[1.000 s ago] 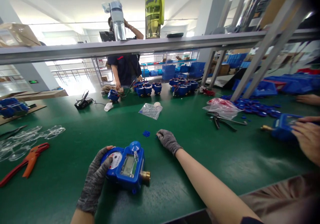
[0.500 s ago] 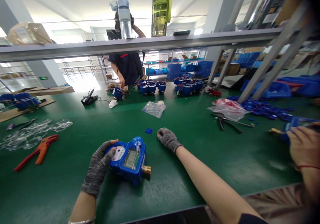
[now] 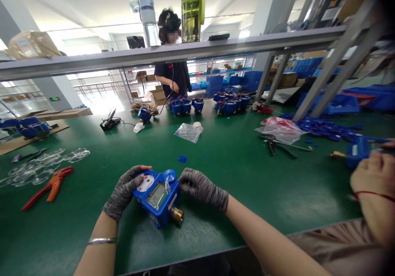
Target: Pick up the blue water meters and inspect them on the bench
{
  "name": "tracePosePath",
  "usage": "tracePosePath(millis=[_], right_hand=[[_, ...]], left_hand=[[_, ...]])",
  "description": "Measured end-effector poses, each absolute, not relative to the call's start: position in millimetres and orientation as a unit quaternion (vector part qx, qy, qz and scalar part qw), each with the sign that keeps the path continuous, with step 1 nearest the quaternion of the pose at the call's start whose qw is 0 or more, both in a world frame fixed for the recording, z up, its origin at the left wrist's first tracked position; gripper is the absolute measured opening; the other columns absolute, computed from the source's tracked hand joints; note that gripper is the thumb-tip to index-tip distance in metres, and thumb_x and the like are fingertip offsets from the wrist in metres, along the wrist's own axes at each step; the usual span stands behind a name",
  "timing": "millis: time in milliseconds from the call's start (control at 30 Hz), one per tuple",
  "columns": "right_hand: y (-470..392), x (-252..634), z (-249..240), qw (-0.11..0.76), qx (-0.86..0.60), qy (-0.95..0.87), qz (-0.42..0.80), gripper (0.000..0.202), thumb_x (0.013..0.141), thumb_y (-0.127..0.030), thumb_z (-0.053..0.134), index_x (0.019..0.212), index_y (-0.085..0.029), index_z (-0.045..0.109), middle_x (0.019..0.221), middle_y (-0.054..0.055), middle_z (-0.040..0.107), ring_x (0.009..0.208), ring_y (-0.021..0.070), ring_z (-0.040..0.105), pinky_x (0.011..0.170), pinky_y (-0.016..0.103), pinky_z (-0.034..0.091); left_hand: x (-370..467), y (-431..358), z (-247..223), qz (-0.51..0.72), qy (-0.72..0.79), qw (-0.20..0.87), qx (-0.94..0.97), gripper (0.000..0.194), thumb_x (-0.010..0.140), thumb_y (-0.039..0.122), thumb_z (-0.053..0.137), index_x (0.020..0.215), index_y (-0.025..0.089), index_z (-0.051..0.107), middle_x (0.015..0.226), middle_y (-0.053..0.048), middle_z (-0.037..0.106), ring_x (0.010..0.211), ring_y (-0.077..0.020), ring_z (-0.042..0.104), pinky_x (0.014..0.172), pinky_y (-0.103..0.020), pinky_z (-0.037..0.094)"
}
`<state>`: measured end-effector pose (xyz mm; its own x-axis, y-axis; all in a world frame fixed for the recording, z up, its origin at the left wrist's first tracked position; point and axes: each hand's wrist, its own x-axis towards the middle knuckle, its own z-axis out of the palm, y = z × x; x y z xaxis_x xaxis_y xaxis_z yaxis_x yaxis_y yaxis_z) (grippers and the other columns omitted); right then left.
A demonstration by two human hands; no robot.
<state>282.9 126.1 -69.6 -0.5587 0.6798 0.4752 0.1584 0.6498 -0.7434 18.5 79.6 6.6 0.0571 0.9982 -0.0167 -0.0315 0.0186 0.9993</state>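
A blue water meter (image 3: 159, 198) with a round dial, a small grey display and a brass threaded end rests tilted on the green table. My left hand (image 3: 125, 189), in a grey fingerless glove, grips its left side, with the thumb over the dial. At the meter's right edge is my right hand (image 3: 200, 187), gloved the same way, its fingers pinched together against the blue casing. Whatever the pinch holds is too small or hidden to make out. Beyond the meter lies a little heap of small blue parts (image 3: 182, 159).
Orange-red cutters (image 3: 55, 183) and clear rings (image 3: 40, 167) lie at left. A plastic bag (image 3: 189, 132) lies ahead, pliers (image 3: 273, 144) at right. More blue meters (image 3: 231, 102) stand at the back. A co-worker's hand (image 3: 375, 185) is at far right; another person (image 3: 173, 76) stands opposite.
My right hand has moved from beside the small blue parts back to the meter's right edge. The meter has turned slightly in my left hand. The person opposite has raised up and shifted right.
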Motion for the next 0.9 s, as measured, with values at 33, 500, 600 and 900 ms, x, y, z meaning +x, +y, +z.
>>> tracePosePath(millis=[33,500,600,900], right_hand=[[126,283,-71,0.39,-0.254,-0.823,0.325,0.018,0.087,-0.028,0.053,0.087,-0.012,0.061,0.088,0.005,0.054,0.078,0.0127,0.048,0.071,0.025,0.041],[109,292,-73,0.39,-0.217,-0.873,0.196,0.022,0.084,-0.023,0.049,0.094,-0.013,0.065,0.09,0.008,0.055,0.087,0.0174,0.05,0.077,0.031,0.043],[108,287,-82,0.394,-0.271,-0.79,0.383,0.023,0.084,-0.026,0.051,0.1,-0.013,0.062,0.096,0.007,0.057,0.088,0.0162,0.053,0.078,0.03,0.045],[110,258,-74,0.3,-0.273,-0.492,0.77,0.053,0.069,-0.04,0.066,0.11,-0.013,0.045,0.076,0.005,0.055,0.061,0.0148,0.054,0.053,0.026,0.044]], left_hand=[[19,79,7,0.493,0.482,0.527,0.497,0.035,0.077,0.023,0.066,0.109,0.014,0.058,0.125,-0.015,0.051,0.115,-0.0298,0.049,0.094,-0.042,0.044],[6,86,-8,0.484,0.479,0.526,0.51,0.038,0.08,0.021,0.063,0.114,0.011,0.05,0.127,-0.017,0.049,0.115,-0.0291,0.05,0.096,-0.045,0.043],[5,87,-8,0.482,0.48,0.525,0.512,0.039,0.08,0.02,0.063,0.115,0.011,0.05,0.127,-0.017,0.049,0.115,-0.0295,0.049,0.096,-0.045,0.043],[8,84,-5,0.484,0.481,0.524,0.511,0.036,0.079,0.021,0.064,0.112,0.011,0.053,0.127,-0.016,0.049,0.113,-0.0283,0.051,0.093,-0.04,0.046]])
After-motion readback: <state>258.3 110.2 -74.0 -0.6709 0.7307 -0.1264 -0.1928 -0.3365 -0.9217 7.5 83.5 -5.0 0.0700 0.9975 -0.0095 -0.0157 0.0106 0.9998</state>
